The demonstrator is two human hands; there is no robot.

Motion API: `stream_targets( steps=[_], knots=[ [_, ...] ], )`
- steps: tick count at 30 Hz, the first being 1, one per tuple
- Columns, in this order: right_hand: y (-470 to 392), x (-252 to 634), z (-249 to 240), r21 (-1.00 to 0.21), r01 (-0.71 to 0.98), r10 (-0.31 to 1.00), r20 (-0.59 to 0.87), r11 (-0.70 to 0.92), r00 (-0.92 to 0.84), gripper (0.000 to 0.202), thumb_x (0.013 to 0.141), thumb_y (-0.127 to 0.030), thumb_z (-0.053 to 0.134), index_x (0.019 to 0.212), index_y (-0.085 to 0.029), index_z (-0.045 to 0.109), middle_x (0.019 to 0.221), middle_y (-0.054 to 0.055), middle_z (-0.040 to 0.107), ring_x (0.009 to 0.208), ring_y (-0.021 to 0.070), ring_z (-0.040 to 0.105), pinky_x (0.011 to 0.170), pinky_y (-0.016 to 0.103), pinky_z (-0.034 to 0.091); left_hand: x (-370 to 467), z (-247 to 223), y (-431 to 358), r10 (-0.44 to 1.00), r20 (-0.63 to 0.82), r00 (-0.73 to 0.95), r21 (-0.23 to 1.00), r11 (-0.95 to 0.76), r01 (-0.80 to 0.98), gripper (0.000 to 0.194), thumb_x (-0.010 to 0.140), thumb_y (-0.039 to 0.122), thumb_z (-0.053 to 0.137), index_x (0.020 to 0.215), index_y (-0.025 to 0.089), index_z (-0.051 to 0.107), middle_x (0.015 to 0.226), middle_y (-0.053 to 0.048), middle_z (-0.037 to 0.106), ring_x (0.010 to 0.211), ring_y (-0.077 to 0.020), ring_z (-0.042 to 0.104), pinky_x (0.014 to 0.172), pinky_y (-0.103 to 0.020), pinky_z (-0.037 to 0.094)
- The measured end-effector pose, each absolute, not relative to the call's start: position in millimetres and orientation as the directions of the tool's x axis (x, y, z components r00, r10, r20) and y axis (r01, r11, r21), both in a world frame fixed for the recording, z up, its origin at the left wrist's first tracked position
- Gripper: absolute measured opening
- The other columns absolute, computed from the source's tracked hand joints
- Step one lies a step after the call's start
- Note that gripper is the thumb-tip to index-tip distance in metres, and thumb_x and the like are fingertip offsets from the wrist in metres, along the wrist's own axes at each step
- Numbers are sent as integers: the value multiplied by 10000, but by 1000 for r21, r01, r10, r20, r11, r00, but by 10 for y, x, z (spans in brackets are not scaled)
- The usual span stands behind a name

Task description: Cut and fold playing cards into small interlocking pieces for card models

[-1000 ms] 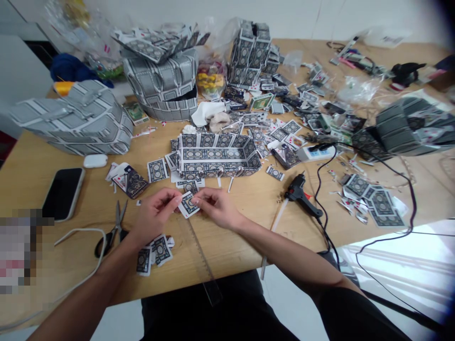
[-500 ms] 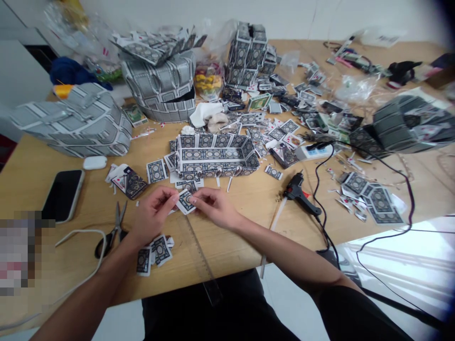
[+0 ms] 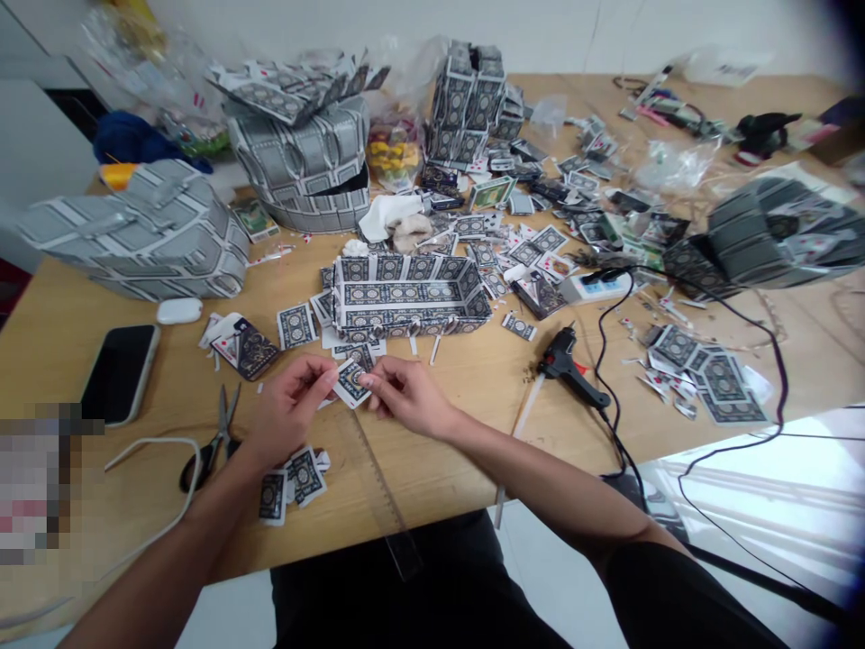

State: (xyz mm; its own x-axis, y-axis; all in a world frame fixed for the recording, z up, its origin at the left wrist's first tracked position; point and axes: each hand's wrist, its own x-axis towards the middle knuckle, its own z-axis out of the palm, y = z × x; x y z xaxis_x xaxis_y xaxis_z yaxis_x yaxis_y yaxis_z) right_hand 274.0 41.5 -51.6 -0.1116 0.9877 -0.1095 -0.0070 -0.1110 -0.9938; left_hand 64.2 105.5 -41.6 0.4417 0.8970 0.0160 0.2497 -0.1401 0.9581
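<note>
Between my hands is a playing card (image 3: pixel 352 385) with a dark patterned back, tilted above the table. My left hand (image 3: pixel 292 401) pinches its left edge. Thumb and fingers of my right hand (image 3: pixel 405 394) close on its right edge. Just beyond lies an open rectangular box (image 3: pixel 412 296) built from the same cards, with loose cards tucked against its near left side. A clear ruler (image 3: pixel 378 482) runs from below the card over the table's front edge. More cards (image 3: pixel 305 475) lie by my left forearm.
Scissors (image 3: pixel 220 433) and a phone (image 3: pixel 122 374) lie at left. A glue gun (image 3: pixel 571 368) with a black cord rests at right. Woven card baskets (image 3: pixel 297 153) stand at the back. Scattered cards and card boxes (image 3: pixel 537 293) cover the back right, near a white power strip (image 3: pixel 598 288).
Both hands keep their hold on the card, almost in place. The right fingers have shifted slightly at its edge; nothing else has visibly moved.
</note>
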Motion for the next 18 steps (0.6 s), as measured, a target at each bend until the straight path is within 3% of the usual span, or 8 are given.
stream_targets(
  steps=[5, 9, 12, 15, 18],
  knots=[
    [422, 2763, -494, -979, 202, 999, -6, 1, -32, 655, 983, -788, 554, 669, -217, 477, 584, -45, 455, 576, 116, 386, 564, 271, 299, 655, -388, 1053, 901, -3, 434, 956, -125, 266, 290, 968, 499, 721, 950, 210, 712, 779, -3, 707, 702, -167, 672, 675, -285, 577],
    [436, 2763, -494, -972, 234, 1000, 16, 14, 10, 695, 962, -820, 548, 638, -213, 446, 602, -51, 398, 600, 113, 342, 577, 277, 275, 661, -399, 1057, 907, -8, 420, 964, -105, 246, 286, 962, 493, 732, 941, 209, 707, 779, -1, 706, 702, -162, 675, 678, -276, 576],
    [435, 2754, -503, -986, 163, 1000, -30, -30, -3, 686, 949, -815, 581, 641, -210, 488, 583, -44, 463, 576, 113, 392, 571, 270, 308, 656, -425, 1059, 912, -4, 411, 964, -106, 244, 263, 972, 471, 727, 953, 209, 710, 775, 1, 704, 698, -158, 675, 673, -269, 573],
    [426, 2741, -520, -997, 39, 995, -76, -74, -70, 633, 955, -797, 594, 763, -195, 615, 635, -12, 599, 578, 129, 512, 580, 263, 392, 650, -435, 1058, 915, 3, 403, 958, -117, 260, 257, 976, 466, 718, 958, 210, 712, 772, -2, 707, 694, -163, 675, 671, -274, 572],
    [420, 2731, -540, -998, 12, 994, -62, -61, -88, 609, 967, -782, 591, 861, -188, 666, 666, -2, 633, 591, 142, 558, 601, 267, 438, 650, -418, 1057, 910, 3, 414, 954, -127, 272, 243, 966, 453, 719, 949, 211, 708, 774, -4, 712, 687, -167, 672, 666, -278, 563]
  ],
)
